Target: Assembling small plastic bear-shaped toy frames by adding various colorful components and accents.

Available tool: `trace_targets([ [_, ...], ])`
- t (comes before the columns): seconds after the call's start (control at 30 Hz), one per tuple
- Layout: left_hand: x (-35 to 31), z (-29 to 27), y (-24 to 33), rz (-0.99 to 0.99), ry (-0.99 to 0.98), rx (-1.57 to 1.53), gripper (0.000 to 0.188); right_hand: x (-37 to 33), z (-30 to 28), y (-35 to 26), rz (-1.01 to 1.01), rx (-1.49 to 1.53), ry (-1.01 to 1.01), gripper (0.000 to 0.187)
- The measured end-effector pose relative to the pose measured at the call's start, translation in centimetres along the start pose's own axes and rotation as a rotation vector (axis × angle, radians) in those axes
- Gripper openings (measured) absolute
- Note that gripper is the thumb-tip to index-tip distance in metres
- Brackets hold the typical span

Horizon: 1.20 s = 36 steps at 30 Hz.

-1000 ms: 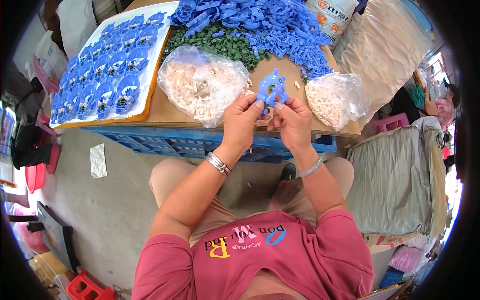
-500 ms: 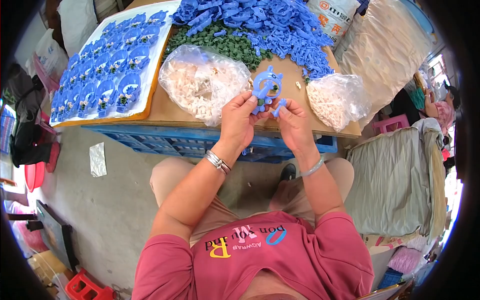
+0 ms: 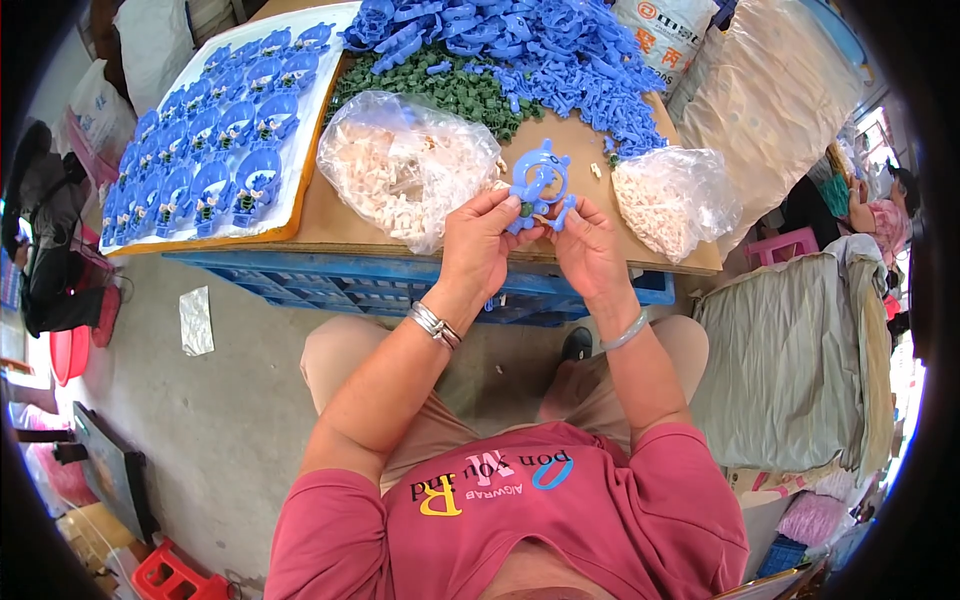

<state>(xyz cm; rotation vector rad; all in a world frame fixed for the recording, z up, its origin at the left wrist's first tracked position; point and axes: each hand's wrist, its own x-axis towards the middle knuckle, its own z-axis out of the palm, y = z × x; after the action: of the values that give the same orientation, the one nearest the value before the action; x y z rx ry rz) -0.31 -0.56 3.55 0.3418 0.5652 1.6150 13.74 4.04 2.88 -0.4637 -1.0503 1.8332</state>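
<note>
Both hands hold one blue plastic toy piece (image 3: pixel 537 184) above the near edge of the brown tabletop (image 3: pixel 350 225). My left hand (image 3: pixel 482 243) pinches its lower left side, where a small dark green part sits. On the lower right side my right hand (image 3: pixel 588 247) grips it. Just behind the piece lie two clear bags of pale small parts, one on the left (image 3: pixel 405 165) and one on the right (image 3: pixel 672 197).
A white tray (image 3: pixel 305 130) of finished blue pieces sits at the left. Heaps of loose blue pieces (image 3: pixel 540 45) and dark green parts (image 3: pixel 440 90) fill the back. Blue crates (image 3: pixel 340 285) support the table. A covered bundle (image 3: pixel 800 360) stands at the right.
The blue piece has been turned a little between my fingers and now stands more upright. Both hands stay at the same spot.
</note>
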Motion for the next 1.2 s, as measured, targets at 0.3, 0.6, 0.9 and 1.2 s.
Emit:
trace_targets([
  [0.3,0.3,-0.7,-0.3,0.007,-0.042,0.026,0.019,0.1,-0.1,0.1,-0.012,-0.019,-0.01,0.013],
  [0.6,0.4,-0.6,-0.6,0.081,0.017,0.032,0.022,-0.3,0.5,0.5,-0.101,-0.011,0.007,0.013],
  [0.9,0.1,-0.1,-0.5,0.099,0.005,0.114,0.025,0.2,0.7,0.1,-0.121,-0.137,-0.024,0.01],
  [1.2,0.1,-0.3,-0.6,0.189,-0.035,0.241,0.024,0.2,0.3,-0.1,-0.082,-0.122,0.001,0.014],
])
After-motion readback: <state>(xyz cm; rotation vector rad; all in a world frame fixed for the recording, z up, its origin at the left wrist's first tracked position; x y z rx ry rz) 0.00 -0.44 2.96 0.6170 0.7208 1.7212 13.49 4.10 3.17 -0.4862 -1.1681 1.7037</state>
